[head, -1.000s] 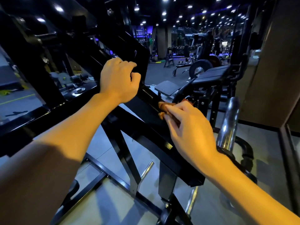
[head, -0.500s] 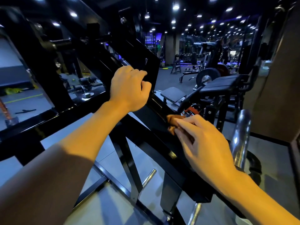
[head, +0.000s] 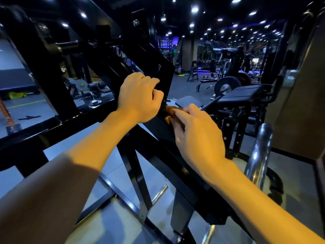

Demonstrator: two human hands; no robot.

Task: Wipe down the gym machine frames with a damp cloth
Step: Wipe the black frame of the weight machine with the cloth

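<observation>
Nearest, our two bare forearms reach in from the lower edge, both cut off by it.

Right hand (head: 197,134): lies palm down on the sloping black frame beam (head: 177,155), fingers extended and pressing an orange-brown cloth (head: 169,110) onto the beam. Most of the cloth is hidden under the fingers; only a crumpled edge shows, so its full shape is hard to make out.

Left hand (head: 139,95): fingers curled tight round the edge of the black upper frame member (head: 154,55), just beside the cloth. What lies inside the curl is hidden.

Below the beam: black struts and a chrome peg (head: 159,192) over the pale floor (head: 112,221). At right, a chrome post (head: 260,152), its foot cut off.

Behind the hands: a black padded bench (head: 244,95), a weight plate (head: 226,85) behind it, and a brown wall panel (head: 297,106) closing off the right side.

Farthest: a dim hall of gym machines under ceiling spotlights (head: 194,9), too dark and small to identify singly.
</observation>
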